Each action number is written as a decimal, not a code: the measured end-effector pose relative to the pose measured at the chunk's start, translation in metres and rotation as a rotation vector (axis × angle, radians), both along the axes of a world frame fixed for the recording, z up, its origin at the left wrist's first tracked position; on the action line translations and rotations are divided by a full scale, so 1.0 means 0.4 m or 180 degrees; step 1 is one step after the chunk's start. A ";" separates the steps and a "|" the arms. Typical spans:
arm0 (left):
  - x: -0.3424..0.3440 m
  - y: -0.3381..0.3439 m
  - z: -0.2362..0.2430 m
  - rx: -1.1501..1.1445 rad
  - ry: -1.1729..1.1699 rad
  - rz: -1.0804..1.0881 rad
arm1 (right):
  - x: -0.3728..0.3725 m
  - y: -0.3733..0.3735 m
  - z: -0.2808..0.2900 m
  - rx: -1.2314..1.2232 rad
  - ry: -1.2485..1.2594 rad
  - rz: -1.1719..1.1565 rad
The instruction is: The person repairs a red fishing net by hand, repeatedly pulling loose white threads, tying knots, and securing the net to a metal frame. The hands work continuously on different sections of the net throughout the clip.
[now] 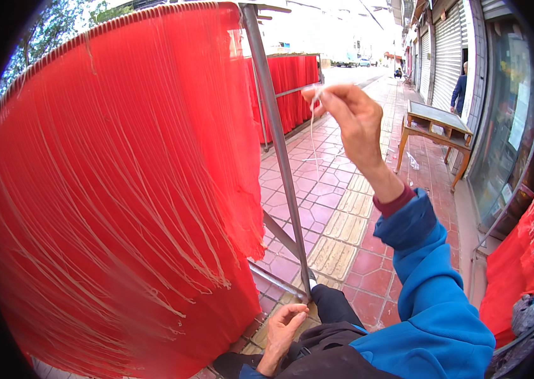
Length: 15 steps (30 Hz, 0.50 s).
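Observation:
My right hand [352,123] is raised beside a grey metal post [270,114], pinching a thin white string [312,136] that dangles over the pavement. My left hand [285,338] is low at my front with curled fingers; anything between them is too small to make out. To the left, a large sheet of red fabric [103,189] hangs from the rack, with long pale threads streaming down across it.
More red fabric [289,76] hangs on a rack behind. On the right stand a small wooden table [437,120], a person in a dark suit [458,91] and red fabric [520,252] by a glass front. A tiled pavement [374,278] runs ahead past shutters.

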State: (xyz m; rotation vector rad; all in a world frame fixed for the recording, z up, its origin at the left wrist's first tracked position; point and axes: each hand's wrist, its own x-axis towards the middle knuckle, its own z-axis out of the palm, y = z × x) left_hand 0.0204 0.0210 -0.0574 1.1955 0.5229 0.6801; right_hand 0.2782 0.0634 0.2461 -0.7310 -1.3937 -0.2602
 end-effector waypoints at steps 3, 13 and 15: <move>-0.002 0.015 -0.019 -0.0129 -0.0078 -0.0042 | 0.020 0.087 0.160 0.0166 -0.0278 -0.0720; -0.011 0.092 -0.100 0.0044 -0.0089 0.0261 | 0.044 0.348 0.504 0.0561 -0.0405 -0.0689; -0.023 0.105 -0.105 0.0000 0.0036 0.0273 | 0.049 0.404 0.546 0.0645 -0.0676 -0.0589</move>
